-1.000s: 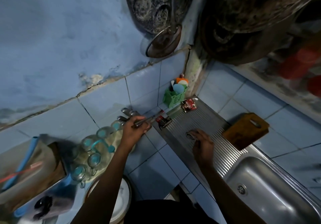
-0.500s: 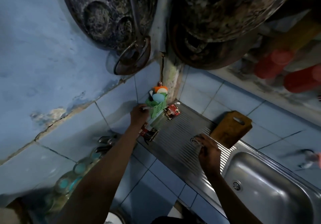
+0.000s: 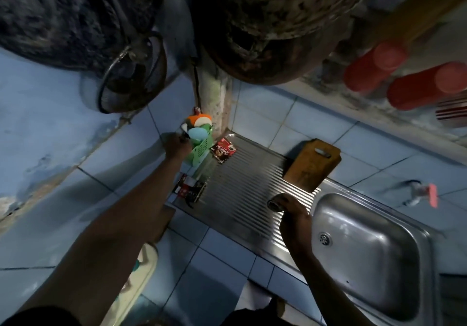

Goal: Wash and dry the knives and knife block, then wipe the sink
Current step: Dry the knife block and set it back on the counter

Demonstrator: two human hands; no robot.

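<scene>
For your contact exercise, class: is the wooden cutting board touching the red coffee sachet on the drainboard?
Apart. The head view shows bare ribbed drainboard between the board and the sachet.

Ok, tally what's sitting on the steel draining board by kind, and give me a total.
Coffee sachets: 2, one red by the green basket, one dark near the front edge
Green basket: 1
Wooden cutting board: 1, partly on the tiles
Metal piece under the right hand: 1
Total: 5
</scene>
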